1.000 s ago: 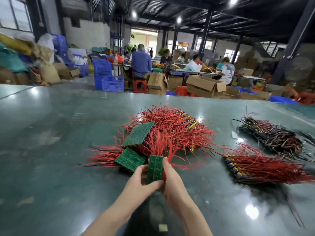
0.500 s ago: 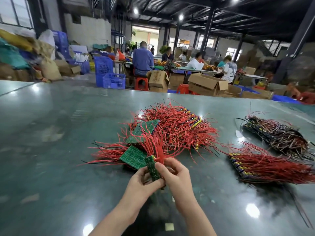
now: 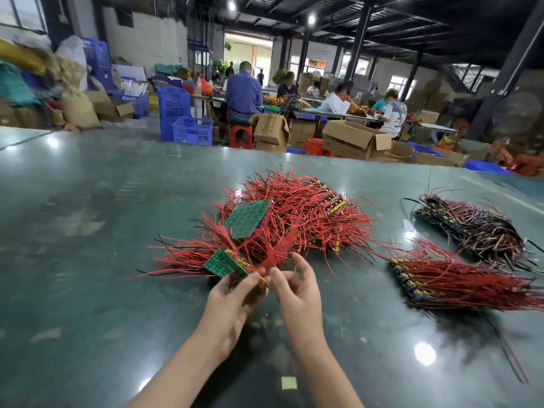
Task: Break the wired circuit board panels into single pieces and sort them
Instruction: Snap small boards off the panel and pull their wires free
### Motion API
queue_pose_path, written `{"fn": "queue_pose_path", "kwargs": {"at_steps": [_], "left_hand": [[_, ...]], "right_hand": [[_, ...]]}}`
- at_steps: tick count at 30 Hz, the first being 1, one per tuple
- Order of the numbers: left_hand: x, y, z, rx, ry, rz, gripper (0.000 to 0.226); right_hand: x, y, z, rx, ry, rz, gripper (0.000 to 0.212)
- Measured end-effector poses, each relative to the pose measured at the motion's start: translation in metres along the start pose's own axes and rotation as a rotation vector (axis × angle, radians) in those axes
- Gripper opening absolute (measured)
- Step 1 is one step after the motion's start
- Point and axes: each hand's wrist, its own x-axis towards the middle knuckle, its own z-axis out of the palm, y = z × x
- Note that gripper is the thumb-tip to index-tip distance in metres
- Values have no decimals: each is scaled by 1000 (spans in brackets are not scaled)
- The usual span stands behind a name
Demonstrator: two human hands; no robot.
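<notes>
My left hand [image 3: 232,298] grips a small green circuit board panel [image 3: 222,264] by its near edge, its red wires fanning to the left. My right hand [image 3: 295,287] pinches a narrow wired strip [image 3: 266,273] next to that panel, and the strip's red wires stand up and away. Both hands hover just above the table, in front of a big heap of red-wired panels [image 3: 306,213]. One green panel [image 3: 248,217] lies face-up on that heap. The join between panel and strip is hidden by my fingers.
On the right lies a neat pile of single red-wired pieces [image 3: 459,279], and behind it a pile with dark wires [image 3: 474,228]. A small yellow scrap [image 3: 289,382] sits on the glossy green table [image 3: 88,231] near my arms. People work at tables beyond the far edge.
The upright green panel between my hands has tipped flat and folded at one edge. My hands have drawn slightly apart, with the strip's wires now sticking up by my right hand.
</notes>
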Motion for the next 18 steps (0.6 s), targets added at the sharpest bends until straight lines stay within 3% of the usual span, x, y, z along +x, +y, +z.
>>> {"fn": "queue_pose_path", "kwargs": {"at_steps": [2,6,8,11,13,15,16,18], "left_hand": [[2,7,-4,-78,-39,-68,33],[0,6,-3,-46,-91,-126,28],[-1,5,-1,-47,-113,-114,37],[-1,4,-2,-99,-142,-107,60],[1,0,-3,32,-30,-17,60],[5,-1,-5,351,148,246,49],[6,0,-8,469,181,363,47],[7,5,-13,576,138,427,46]], "right_hand": [[0,0,-2,-96,-75,-37,49],[-4,2,0,-504,-185,-360,29],[-4,3,1,-569,-140,-406,24],[2,-1,-1,-466,28,-344,17],[9,-6,-8,-351,114,-236,16],[15,-8,-17,-283,131,-132,34],[16,-8,-21,-245,115,-102,40],[18,-9,-25,-180,53,-64,37]]}}
